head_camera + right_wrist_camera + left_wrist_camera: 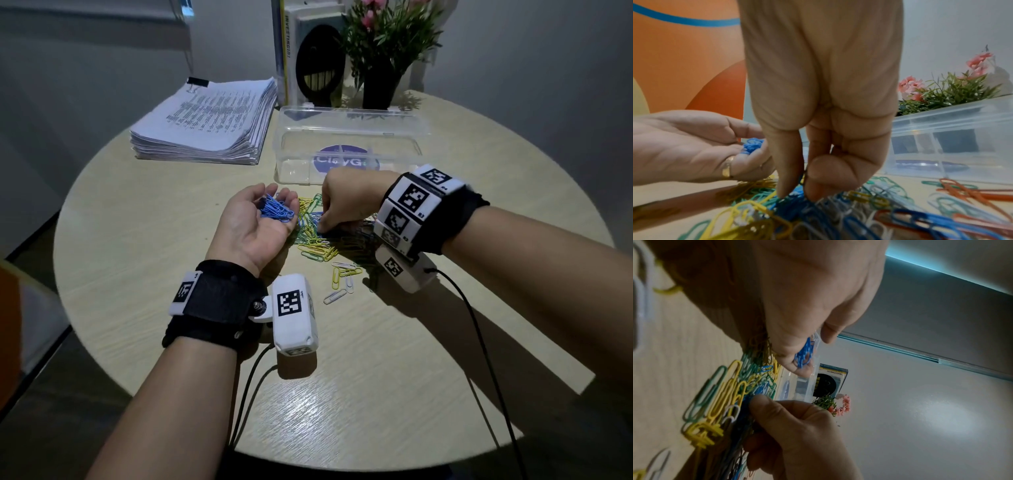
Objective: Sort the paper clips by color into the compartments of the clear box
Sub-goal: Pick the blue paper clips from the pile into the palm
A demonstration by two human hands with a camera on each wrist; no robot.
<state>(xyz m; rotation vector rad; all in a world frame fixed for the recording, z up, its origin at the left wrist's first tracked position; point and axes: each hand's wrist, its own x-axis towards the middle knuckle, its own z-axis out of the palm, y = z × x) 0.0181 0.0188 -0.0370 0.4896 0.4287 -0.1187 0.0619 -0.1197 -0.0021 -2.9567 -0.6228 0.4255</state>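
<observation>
A mixed pile of paper clips [320,241] in yellow, green, blue, white and orange lies mid-table. My left hand [255,219] is palm up beside it, its fingers cupped round a bunch of blue paper clips [276,210]; the bunch [804,353] also shows between the curled fingers in the left wrist view. My right hand [323,226] reaches down into the pile. Its thumb and forefinger [785,186] pinch a blue clip [795,194] on top of the heap. The clear box [346,137] stands open just behind the pile, a round purple label showing through it.
A thick stack of printed paper [205,123] with a binder clip lies at the back left. Books [291,51] and a potted plant [380,85] stand behind the box. A few stray white and yellow clips [342,279] lie nearer me. The table is round, and wrist cables trail over its front edge.
</observation>
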